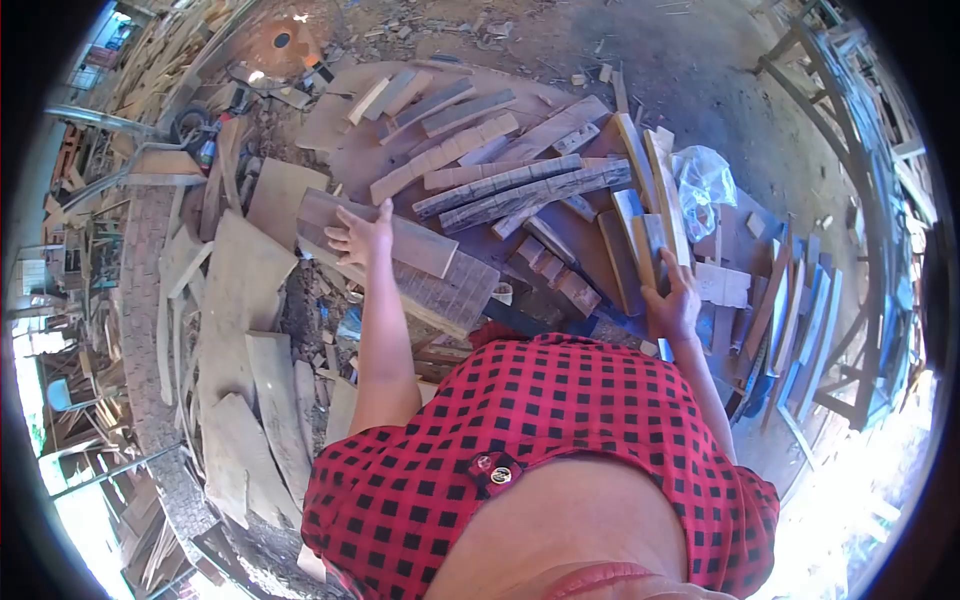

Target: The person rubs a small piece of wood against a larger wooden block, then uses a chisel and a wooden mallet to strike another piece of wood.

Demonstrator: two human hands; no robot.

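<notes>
My left hand (365,238) is stretched out with its fingers spread, over a flat wooden board (420,245). That board rests on a wider, rough-sawn plank (455,290). On the right, my right hand (674,298) has its fingers around the near end of a short wooden block (650,238), which lies among other narrow pieces. Just beyond it, a long pale strip of wood (668,190) points away from me. Between my hands lie dark, weathered wooden beams (540,200) and a notched block (560,278).
A crumpled clear plastic bag (705,178) sits at the right of the pile. Long strips (800,310) stand farther right, near a timber frame (850,150). Large offcut slabs (235,320) lie on the left. An orange object with a round dark hole (283,42) is at the back left.
</notes>
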